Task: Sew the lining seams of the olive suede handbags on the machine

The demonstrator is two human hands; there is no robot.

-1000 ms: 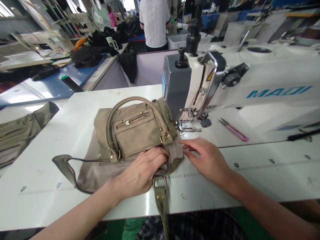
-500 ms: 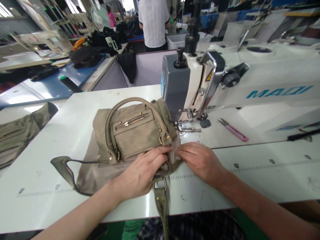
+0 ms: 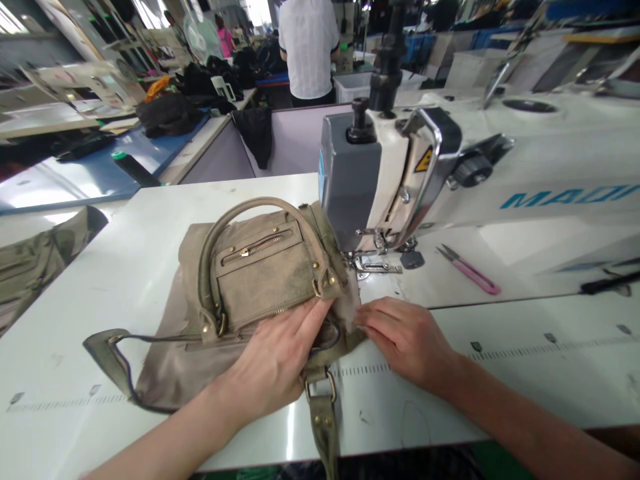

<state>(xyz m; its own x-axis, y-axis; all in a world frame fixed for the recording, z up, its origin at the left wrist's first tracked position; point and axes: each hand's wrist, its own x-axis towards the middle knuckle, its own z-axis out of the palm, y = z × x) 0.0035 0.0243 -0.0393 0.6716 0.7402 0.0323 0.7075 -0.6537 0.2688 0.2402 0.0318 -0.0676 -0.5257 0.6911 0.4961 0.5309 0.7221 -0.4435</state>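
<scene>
An olive-brown handbag [image 3: 265, 267] lies on the white sewing table, its right edge close to the presser foot [image 3: 375, 265] of the sewing machine [image 3: 350, 180]. My left hand [image 3: 275, 350] grips the bag beside the zipped opening, below the base of the handle [image 3: 240, 212]; its fingertips and thumb are partly hidden. Between the closed fingers of my right hand [image 3: 405, 337] is the light fabric [image 3: 347, 305] at the bag's right edge. A strap with a metal ring [image 3: 321, 387] hangs toward the table's front edge.
Pink-handled thread snips [image 3: 473, 272] lie right of the presser foot. Another olive piece [image 3: 45, 260] rests at the far left. A thread cone [image 3: 134, 168] lies on the blue-topped table behind. A person in a white shirt [image 3: 309, 50] stands farther back.
The bag's left side has shifted slightly left and toward me. My right hand is a little lower, and my left fingers lie straighter over the bag. The view has moved slightly.
</scene>
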